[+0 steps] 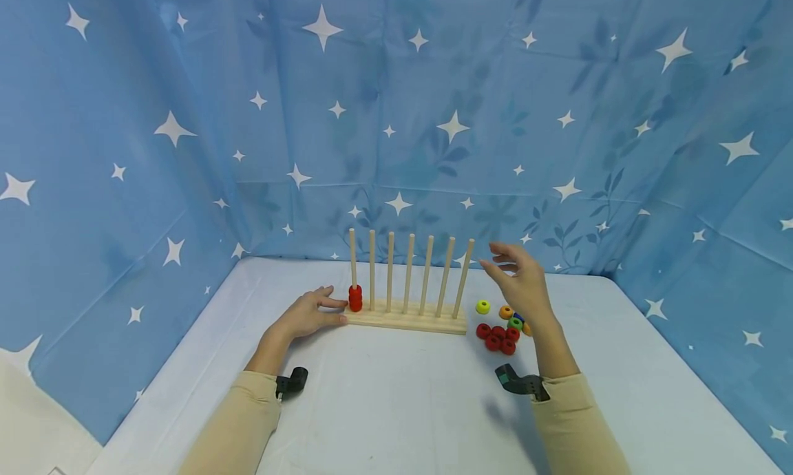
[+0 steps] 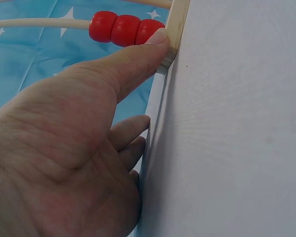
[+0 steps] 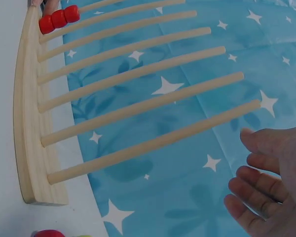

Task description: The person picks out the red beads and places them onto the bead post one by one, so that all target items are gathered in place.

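A wooden peg rack (image 1: 405, 318) with several upright pegs stands on the white table. Its leftmost peg carries three stacked red beads (image 1: 355, 299). At the left end of the base, my left hand (image 1: 308, 313) grips the wood, thumb in front and index finger towards the back. The left wrist view shows that thumb (image 2: 138, 57) against the base, just beside the lowest red bead; the index finger is mostly hidden there. My right hand (image 1: 522, 280) is raised off the table, right of the rightmost peg (image 3: 153, 143), its fingers loosely bent and holding nothing.
Below my right hand lie loose red beads (image 1: 493, 343), with a green bead (image 1: 515, 323), an orange bead (image 1: 506, 312) and a blue one partly covered. A yellow bead (image 1: 483, 307) lies closer to the rack. A blue star-patterned curtain (image 1: 396, 117) hangs behind the table.
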Tool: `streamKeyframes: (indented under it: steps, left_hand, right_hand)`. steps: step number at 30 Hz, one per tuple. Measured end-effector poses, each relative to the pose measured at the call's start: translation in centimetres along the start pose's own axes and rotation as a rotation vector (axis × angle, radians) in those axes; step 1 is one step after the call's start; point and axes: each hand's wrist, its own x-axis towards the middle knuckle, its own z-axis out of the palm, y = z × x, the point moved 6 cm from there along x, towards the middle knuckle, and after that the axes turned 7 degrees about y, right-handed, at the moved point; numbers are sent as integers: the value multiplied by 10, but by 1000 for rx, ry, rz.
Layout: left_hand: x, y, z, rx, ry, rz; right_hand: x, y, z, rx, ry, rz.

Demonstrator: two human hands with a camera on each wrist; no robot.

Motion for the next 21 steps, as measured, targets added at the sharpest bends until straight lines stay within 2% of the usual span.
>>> streamKeyframes:
  steps: [6,14,21]
  left_hand:
    - [0,2,-1,-7,0,2]
    - [0,2,-1,-1,-3,3]
    - [0,1,0,-8,-7,-6]
  right_hand:
    - [-2,17,2,-49,-75,63]
    - [-3,36,2,-56,-171,116]
    - [-10,49,1,-93,-327,186]
